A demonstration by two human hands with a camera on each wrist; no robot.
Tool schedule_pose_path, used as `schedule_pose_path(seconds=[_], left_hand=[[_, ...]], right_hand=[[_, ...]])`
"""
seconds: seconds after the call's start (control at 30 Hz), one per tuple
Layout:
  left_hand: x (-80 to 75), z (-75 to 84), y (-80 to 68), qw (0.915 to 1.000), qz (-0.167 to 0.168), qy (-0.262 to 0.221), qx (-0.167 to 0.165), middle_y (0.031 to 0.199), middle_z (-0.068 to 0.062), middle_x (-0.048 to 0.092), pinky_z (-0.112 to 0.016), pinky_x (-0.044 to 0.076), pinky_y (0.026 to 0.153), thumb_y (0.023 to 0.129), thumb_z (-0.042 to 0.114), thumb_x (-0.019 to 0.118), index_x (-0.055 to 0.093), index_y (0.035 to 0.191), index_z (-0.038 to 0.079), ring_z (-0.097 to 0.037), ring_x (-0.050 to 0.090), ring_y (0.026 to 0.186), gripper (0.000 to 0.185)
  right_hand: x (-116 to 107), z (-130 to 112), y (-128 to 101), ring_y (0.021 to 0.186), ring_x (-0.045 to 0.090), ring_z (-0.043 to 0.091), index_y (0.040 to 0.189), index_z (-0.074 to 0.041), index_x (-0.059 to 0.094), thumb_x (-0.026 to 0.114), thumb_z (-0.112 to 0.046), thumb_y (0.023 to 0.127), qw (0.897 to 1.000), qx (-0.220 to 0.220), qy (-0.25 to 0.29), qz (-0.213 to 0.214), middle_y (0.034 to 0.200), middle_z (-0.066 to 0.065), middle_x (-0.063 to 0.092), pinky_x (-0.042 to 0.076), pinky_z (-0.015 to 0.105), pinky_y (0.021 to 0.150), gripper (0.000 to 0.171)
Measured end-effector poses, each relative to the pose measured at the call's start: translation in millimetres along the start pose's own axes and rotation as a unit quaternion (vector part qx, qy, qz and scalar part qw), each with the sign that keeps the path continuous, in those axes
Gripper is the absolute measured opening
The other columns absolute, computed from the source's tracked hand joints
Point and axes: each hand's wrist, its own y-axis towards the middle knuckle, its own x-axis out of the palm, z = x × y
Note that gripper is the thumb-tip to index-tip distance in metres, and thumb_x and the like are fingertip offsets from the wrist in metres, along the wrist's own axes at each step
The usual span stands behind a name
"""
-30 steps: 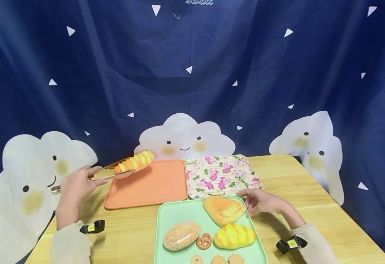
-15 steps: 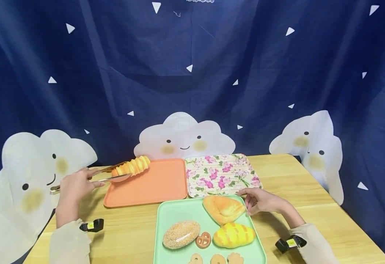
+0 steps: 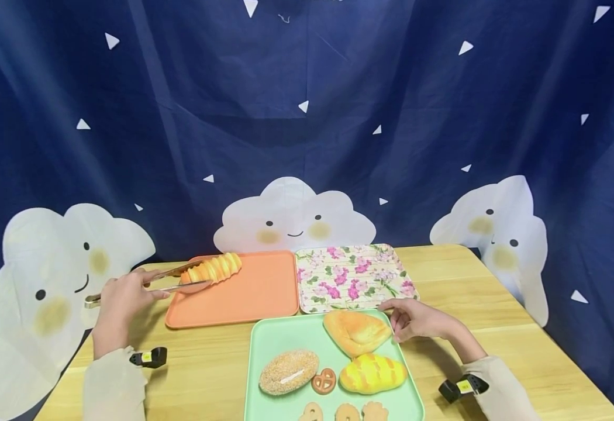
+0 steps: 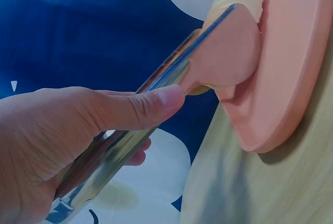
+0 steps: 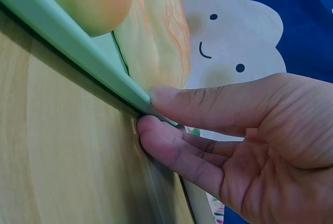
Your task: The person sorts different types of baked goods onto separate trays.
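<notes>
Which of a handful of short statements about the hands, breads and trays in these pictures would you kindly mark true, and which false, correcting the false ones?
1. The left hand holds metal tongs. True.
2. The tongs grip the pretzel. False: they grip the ridged orange-yellow roll.
3. The right hand pinches the rim of the green tray. True.
4. Only two trays are in view. False: there are three, the green tray, the orange tray and the flowered tray.
5. The crumb-coated bread lies on the green tray. True.
</notes>
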Motion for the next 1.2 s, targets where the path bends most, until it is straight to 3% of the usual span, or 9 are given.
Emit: schedule_pose_path(seconds=[0.37,0.57,0.77,0.97,1.2], left_hand=[[6.0,-2.3,2.2,0.9998,0.003,-0.019,0.000,0.109,-0.023,0.071,-0.063,0.044,0.080,0.079,0.043,0.085,0.068,0.132,0.010,-0.048,0.066,0.095,0.064],[-1.3,-1.6,1.5,0.9998,0.005,-0.020,-0.004,0.108,-0.024,0.071,-0.053,0.047,0.067,0.076,0.048,0.086,0.070,0.130,0.012,-0.046,0.067,0.090,0.067],[-13.4,7.9,2.4,0.9994,0.030,-0.017,0.010,0.098,-0.018,0.070,-0.046,0.046,0.061,0.074,0.045,0.089,0.070,0.128,0.007,-0.038,0.066,0.082,0.069],[-28.8,36.7,6.9,0.9972,0.053,-0.016,0.051,0.093,-0.013,0.068,-0.043,0.043,0.059,0.074,0.044,0.088,0.070,0.128,0.008,-0.031,0.066,0.077,0.067],[-31.1,98.2,10.0,0.9838,0.107,-0.039,0.138,0.082,0.000,0.060,-0.031,0.038,0.057,0.071,0.039,0.091,0.074,0.124,0.014,-0.017,0.052,0.063,0.061]], right_hand=[[2,2,-5,0.081,0.062,0.017,0.142,0.017,0.041,0.077,0.005,0.083,1.000,0.005,0.003,0.003,0.096,0.027,0.061,0.056,0.024,0.070,0.069],[2,1,-6,0.080,0.062,0.017,0.141,0.017,0.042,0.076,0.006,0.083,1.000,0.004,0.002,0.006,0.095,0.026,0.062,0.055,0.024,0.069,0.068],[2,0,-4,0.079,0.061,0.016,0.141,0.017,0.042,0.076,0.007,0.083,1.000,0.000,-0.005,0.006,0.094,0.026,0.061,0.054,0.023,0.067,0.068],[0,0,-2,0.081,0.063,0.018,0.141,0.016,0.043,0.077,0.006,0.082,1.000,0.000,-0.010,0.008,0.095,0.024,0.062,0.055,0.023,0.070,0.068],[1,-1,0,0.080,0.062,0.017,0.141,0.015,0.044,0.077,0.006,0.083,1.000,0.007,-0.015,0.006,0.095,0.024,0.063,0.055,0.023,0.069,0.067]])
